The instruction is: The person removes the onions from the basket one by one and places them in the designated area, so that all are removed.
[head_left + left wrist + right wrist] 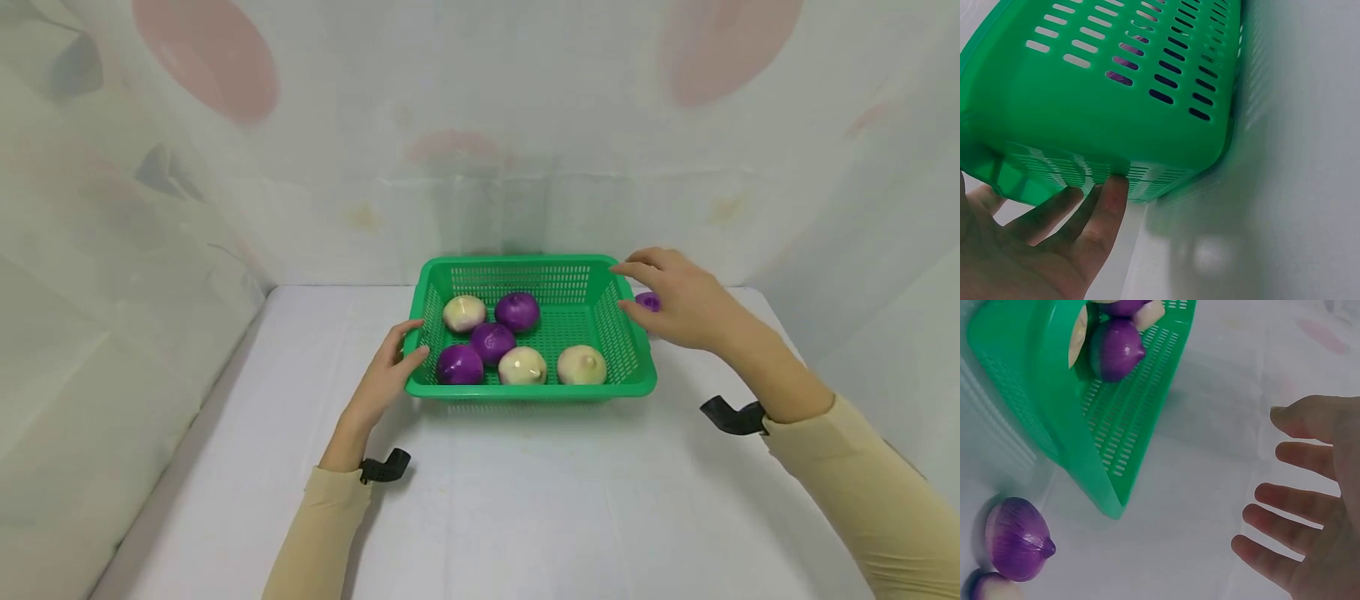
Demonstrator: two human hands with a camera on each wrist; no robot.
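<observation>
A green plastic basket (540, 392) with slotted walls stands on the table, holding three purple onions (517, 312) and three pale onions (582, 365). At its left end is my left hand (386, 371), thumb and forefinger by the rim. In the left wrist view, that hand's fingertips (1113, 187) reach the basket's outer wall, fingers nearly straight. My right hand (678, 300) hovers at the right end, fingers spread and holding nothing; the right wrist view shows them apart from the basket. Partly hidden behind this hand, a purple onion (648, 302) lies on the table.
In the right wrist view, a purple onion (1019, 540) lies outside the basket, with a pale and purple one (996, 587) beside it at the frame's edge. A white cloth (525, 500) covers the table. Behind the basket hangs a pale patterned curtain (525, 208).
</observation>
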